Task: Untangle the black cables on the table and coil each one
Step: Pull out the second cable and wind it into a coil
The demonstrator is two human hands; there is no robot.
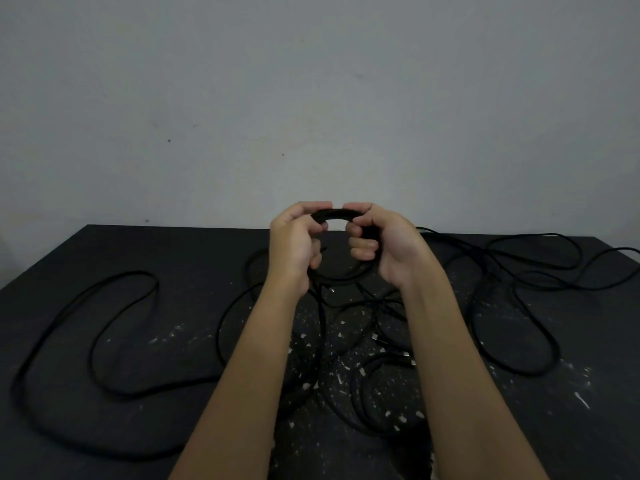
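Observation:
I hold a small coil of black cable (335, 215) raised above the table's far middle. My left hand (294, 245) grips its left side and my right hand (384, 245) grips its right side, fingers curled round the loops. A strand hangs from the coil down to the table. A long loose black cable (86, 323) snakes over the left half of the table. More loose loops (519, 271) spread over the right side. Another coiled cable (374, 393) with metal-tipped plugs lies near the front between my forearms.
The black table (173, 254) is speckled with white flecks and stands against a grey wall (311, 98). Its back edge runs just behind my hands. The right loops reach the table's right edge.

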